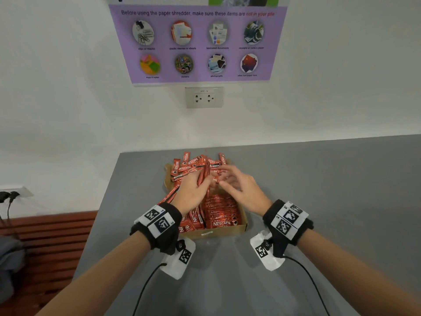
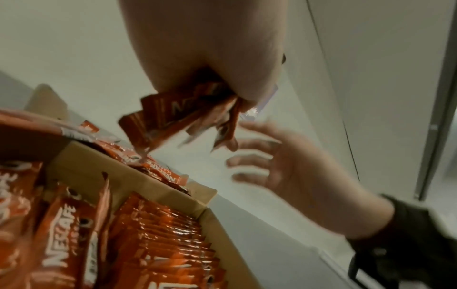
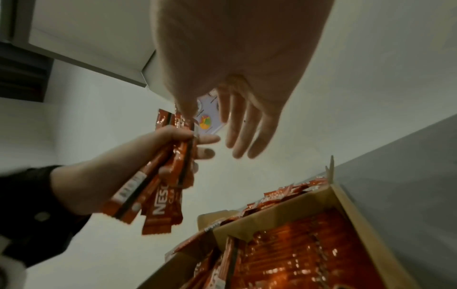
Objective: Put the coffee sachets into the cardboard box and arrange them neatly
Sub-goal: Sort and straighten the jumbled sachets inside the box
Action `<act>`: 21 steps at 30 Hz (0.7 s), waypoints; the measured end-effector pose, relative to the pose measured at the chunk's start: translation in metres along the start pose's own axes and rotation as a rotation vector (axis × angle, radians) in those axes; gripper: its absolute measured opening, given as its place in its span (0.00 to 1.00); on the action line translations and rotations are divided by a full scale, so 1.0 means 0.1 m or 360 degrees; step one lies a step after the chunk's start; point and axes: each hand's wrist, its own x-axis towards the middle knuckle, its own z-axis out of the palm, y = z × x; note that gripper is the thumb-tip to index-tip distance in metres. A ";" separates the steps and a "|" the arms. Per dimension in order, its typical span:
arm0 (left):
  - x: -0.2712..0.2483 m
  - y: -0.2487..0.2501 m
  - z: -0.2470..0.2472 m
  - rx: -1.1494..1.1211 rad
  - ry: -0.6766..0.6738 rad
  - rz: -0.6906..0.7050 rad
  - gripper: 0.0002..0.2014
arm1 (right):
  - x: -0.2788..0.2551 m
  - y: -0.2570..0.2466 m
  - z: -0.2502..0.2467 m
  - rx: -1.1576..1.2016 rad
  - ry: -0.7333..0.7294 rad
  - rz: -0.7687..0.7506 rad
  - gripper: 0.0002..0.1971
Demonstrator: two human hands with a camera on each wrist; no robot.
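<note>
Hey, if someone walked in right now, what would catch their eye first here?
Probably the cardboard box on the grey table, packed with red coffee sachets, with a loose pile at its far end. Above it the left hand grips a bundle of sachets; the open right hand hovers beside it.

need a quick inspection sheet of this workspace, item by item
surface: grey table against a white wall.
job's things: cardboard box open, a neat row of sachets in its right part; loose pile heaped over its far end.
clutter: nothing seen.
hands: left hand grips a bundle of sachets above the box; right hand beside it, fingers spread, holding nothing.
cables: black wrist cable trails over the table; black plugs in a socket at far left.
surroundings: purple shredder poster, wall outlet, wooden bench.
</note>
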 end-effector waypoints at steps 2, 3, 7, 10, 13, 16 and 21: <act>-0.02 0.03 -0.01 -0.0104 0.0025 -0.0033 0.10 | -0.02 0.04 0.07 0.0008 -0.0034 0.0037 0.23; -0.03 0.03 0.00 -0.0130 0.0016 -0.0041 0.11 | -0.02 0.05 0.11 0.0056 0.0005 0.0039 0.26; -0.06 0.05 0.04 -0.0174 -0.0012 -0.0071 0.12 | -0.01 0.04 0.22 -0.0042 0.0073 -0.0027 0.29; -0.07 0.08 0.02 -0.0156 0.0033 0.0009 0.14 | 0.00 0.05 0.20 -0.0191 0.0079 -0.0074 0.15; -0.08 0.05 -0.03 -0.0162 0.0068 0.0034 0.12 | -0.02 0.11 0.11 -0.0399 0.0107 -0.0030 0.09; -0.05 -0.04 -0.06 -0.0252 0.0074 -0.0087 0.15 | -0.05 0.13 0.02 -0.0685 0.0291 -0.0059 0.14; -0.07 -0.05 -0.05 -0.0365 -0.0295 -0.0269 0.18 | -0.07 0.17 0.00 -0.1035 0.0296 -0.0243 0.20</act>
